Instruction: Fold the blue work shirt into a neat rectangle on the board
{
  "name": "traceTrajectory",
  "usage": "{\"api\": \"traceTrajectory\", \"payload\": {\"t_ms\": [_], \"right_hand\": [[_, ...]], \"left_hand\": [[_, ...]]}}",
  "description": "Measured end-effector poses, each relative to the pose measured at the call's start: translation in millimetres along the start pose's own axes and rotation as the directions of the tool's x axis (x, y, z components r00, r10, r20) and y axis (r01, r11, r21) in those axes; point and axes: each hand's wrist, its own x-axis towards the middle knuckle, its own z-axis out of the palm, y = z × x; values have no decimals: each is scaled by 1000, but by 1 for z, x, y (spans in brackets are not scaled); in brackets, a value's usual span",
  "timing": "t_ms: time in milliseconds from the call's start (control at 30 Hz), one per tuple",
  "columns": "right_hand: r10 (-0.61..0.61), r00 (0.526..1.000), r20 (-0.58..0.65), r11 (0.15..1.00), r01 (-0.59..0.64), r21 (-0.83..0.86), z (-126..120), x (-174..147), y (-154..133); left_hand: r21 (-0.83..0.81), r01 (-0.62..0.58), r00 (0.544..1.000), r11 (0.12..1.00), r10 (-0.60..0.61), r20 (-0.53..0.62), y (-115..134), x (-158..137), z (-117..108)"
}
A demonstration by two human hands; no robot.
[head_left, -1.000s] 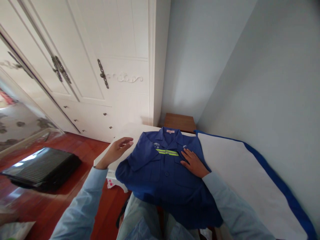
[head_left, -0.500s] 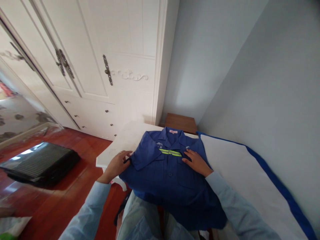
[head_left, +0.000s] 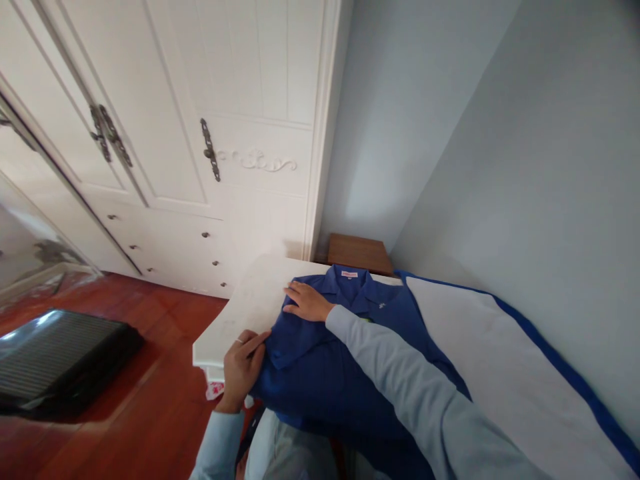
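Note:
A dark blue short-sleeved work shirt (head_left: 320, 373) lies front up on a white table (head_left: 240, 307), its collar at the far edge and its lower part hanging toward my lap. At the shirt's left side, my left hand (head_left: 243, 367) is closed, with thumb and index finger pinching the sleeve edge. My right hand (head_left: 309, 302) reaches across the shirt and rests on its left shoulder, fingers spread and palm down. The right forearm covers most of the chest stripe and part of the front.
A white wardrobe (head_left: 250, 87) with dark handles stands behind the table. In the corner is a brown wooden box-like piece (head_left: 360, 252). A white board with blue edging (head_left: 490, 333) lies to the right. On the red wooden floor sits a black ribbed case (head_left: 65, 363).
My right hand has crossed from the shirt's right chest to its left shoulder. My left hand has lowered slightly and now pinches the sleeve edge. The view has shifted a little.

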Motion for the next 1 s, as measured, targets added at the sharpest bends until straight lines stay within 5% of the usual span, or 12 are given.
{"api": "traceTrajectory", "payload": {"t_ms": [167, 600, 767, 867, 1000], "right_hand": [[68, 997, 20, 997, -68, -25, 22, 6, 16], [89, 994, 66, 994, -85, -62, 15, 18, 27], [-6, 1000, -18, 995, 5, -97, 9, 5, 4], [-171, 982, 87, 983, 175, -49, 7, -8, -4], [-68, 987, 143, 997, 73, -30, 4, -17, 2]], "left_hand": [[85, -116, 993, 990, 113, 39, 0, -4, 1], [215, 254, 958, 943, -276, 78, 11, 9, 9], [336, 268, 952, 903, -301, 49, 17, 12, 13], [389, 256, 957, 885, -289, 28, 19, 13, 15], [416, 261, 957, 871, -290, 7, 20, 12, 17]]}}
